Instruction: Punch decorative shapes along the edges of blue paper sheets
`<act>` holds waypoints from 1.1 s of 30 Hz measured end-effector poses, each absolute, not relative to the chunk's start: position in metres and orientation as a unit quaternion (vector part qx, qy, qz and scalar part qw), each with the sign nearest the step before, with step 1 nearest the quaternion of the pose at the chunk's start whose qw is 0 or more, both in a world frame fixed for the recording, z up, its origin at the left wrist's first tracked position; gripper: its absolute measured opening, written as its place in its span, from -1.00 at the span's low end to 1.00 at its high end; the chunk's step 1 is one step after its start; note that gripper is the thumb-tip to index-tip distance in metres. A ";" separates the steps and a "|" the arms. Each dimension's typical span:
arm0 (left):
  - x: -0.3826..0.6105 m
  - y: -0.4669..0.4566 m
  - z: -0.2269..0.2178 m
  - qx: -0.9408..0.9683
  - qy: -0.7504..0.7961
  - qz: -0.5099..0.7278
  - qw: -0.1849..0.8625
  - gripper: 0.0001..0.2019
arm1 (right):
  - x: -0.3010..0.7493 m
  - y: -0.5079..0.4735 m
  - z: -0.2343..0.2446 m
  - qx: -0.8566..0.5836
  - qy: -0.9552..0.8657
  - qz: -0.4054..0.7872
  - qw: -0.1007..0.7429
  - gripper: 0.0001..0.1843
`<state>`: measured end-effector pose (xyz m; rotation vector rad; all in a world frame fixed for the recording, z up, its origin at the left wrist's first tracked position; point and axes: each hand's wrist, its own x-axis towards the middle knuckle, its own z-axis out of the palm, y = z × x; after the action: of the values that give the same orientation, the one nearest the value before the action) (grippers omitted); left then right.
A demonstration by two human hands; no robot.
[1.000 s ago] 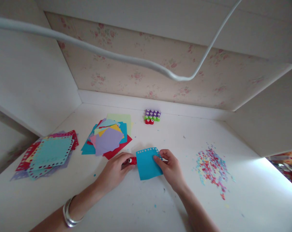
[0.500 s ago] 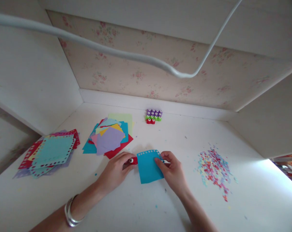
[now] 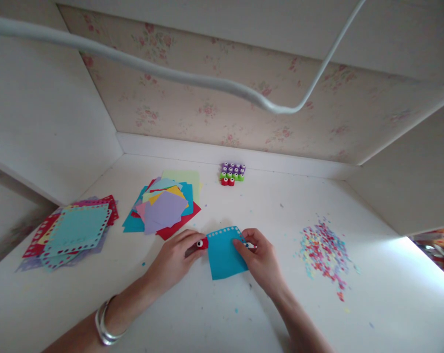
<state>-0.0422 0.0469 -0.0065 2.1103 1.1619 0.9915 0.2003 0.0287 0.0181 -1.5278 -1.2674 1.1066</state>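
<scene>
My left hand [image 3: 177, 252] is closed around a small red craft punch [image 3: 201, 243] with a white-and-black top. The punch sits at the left edge of a blue paper square [image 3: 226, 256], near its upper corner. Along the paper's top edge and upper right side runs a row of punched holes. Between thumb and fingers, my right hand [image 3: 257, 252] pinches the paper's right side. A little blue-and-white bit shows by the right fingers; I cannot make it out. The fingertips behind the paper are hidden.
Stacked coloured paper [image 3: 166, 211] lies behind my left hand. Farther left is a pile of hole-edged sheets [image 3: 80, 228]. Rows of purple, green and red punches [image 3: 232, 172] stand near the back wall. Confetti dots [image 3: 323, 250] are heaped at right. A white cable [image 3: 177, 76] crosses above.
Both hands and the paper stay nearly in place. The whole view has shifted slightly. A small blue-and-white bit now shows more plainly by my right fingers.
</scene>
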 end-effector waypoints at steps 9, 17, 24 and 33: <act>-0.043 0.047 -0.013 0.793 0.436 0.347 0.246 -0.69 | 0.199 0.029 0.015 -0.613 -0.519 0.446 0.396 -0.66; -0.043 0.045 -0.003 0.802 0.432 0.332 0.245 -0.75 | 0.208 0.016 0.014 -0.633 -0.659 0.270 0.303 -0.51; -0.044 0.040 0.003 0.806 0.438 0.323 0.232 -0.79 | 0.223 0.007 0.012 -0.499 -0.839 0.114 0.183 -0.57; -0.045 0.042 0.003 0.814 0.446 0.307 0.211 -0.79 | 0.218 0.007 0.013 -0.501 -0.834 0.101 0.206 -0.64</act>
<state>-0.0450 0.0415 0.0032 2.2619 1.2399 0.8519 0.2179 0.0075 0.0125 -1.3964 -2.3256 0.2819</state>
